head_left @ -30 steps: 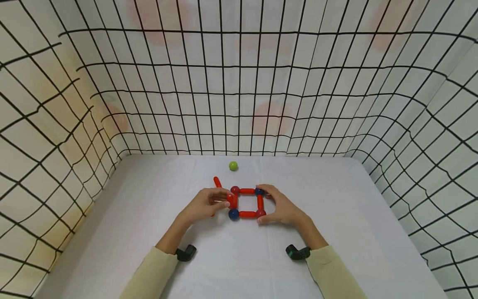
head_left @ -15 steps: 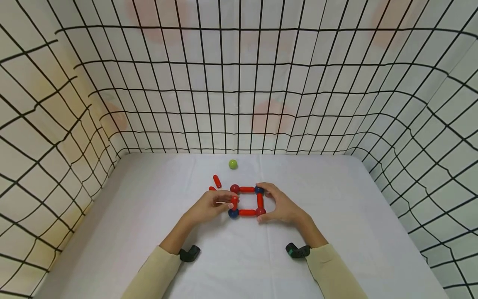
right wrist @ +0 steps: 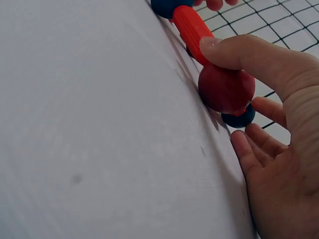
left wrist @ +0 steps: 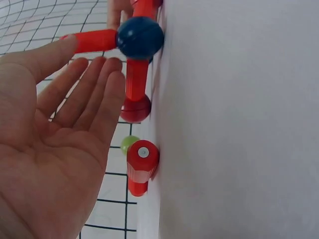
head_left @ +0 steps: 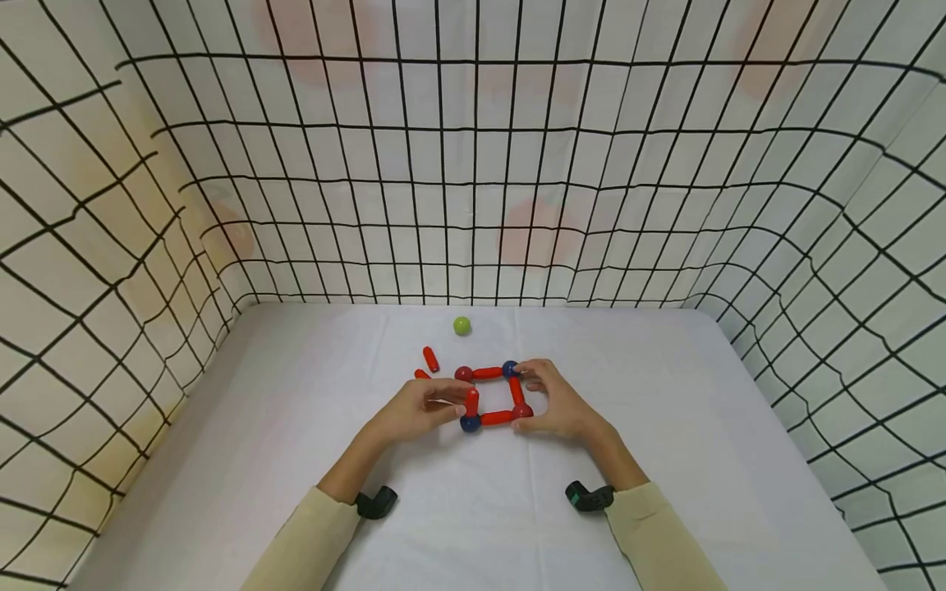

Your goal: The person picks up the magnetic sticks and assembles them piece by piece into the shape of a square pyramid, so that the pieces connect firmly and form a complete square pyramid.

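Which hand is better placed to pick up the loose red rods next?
Left, probably. The left hand is nearer the loose red rods. The right hand is across the frame, thumb and fingers spanning one side. Left's thumb would first need to leave the upright rod.

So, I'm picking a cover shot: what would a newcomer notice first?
Probably the four-sided red-and-blue rod-and-ball frame, between the left hand and right hand. Next, the glossy green ball beyond it, then the black grid lines across the white backdrop.
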`<state>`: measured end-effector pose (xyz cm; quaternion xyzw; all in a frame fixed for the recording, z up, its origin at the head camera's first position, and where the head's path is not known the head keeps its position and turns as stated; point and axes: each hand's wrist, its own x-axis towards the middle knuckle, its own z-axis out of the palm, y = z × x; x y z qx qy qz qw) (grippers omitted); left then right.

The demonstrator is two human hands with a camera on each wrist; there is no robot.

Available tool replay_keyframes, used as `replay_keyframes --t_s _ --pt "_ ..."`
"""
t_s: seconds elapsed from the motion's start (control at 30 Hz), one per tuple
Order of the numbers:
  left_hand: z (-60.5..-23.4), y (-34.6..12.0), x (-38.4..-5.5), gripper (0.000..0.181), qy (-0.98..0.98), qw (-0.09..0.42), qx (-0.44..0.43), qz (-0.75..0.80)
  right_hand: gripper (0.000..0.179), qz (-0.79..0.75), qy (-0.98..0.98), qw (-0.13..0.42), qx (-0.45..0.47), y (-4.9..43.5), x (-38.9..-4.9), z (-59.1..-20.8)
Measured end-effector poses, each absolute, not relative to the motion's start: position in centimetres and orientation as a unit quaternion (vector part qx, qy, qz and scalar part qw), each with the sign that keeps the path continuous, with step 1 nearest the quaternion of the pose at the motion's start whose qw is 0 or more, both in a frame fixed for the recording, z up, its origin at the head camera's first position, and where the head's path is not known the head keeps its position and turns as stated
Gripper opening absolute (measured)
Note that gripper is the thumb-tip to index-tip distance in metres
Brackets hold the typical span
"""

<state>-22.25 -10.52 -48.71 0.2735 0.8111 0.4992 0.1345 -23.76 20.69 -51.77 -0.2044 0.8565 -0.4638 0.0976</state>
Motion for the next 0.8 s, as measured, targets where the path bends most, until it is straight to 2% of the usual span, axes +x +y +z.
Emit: replay_keyframes --t_s 0.23,0.43,0.63,0.8 --pt "-48.64 -10.64 -22.23 0.030 0.835 0.063 0.254 0.484 0.057 -0.489 0.841 0.077 -0.221 21.25 -24.30 -52.48" --pt "-48.59 -10.51 -22.07 0.035 0.853 0.033 0.261 0.452 0.043 -0.517 0.829 0.074 -0.203 21.33 -24.43 -52.50" --pt "-48.62 -10.31 -21.88 0.037 0.871 0.047 0.251 0.419 0.035 -0.528 0.823 0.074 -0.196 21.33 -24.45 -52.48" --pt "-48.55 -10.16 -21.68 0.034 0.886 0.069 0.246 0.386 0.035 -0.532 0.819 0.068 -0.204 21.23 -24.49 -52.53"
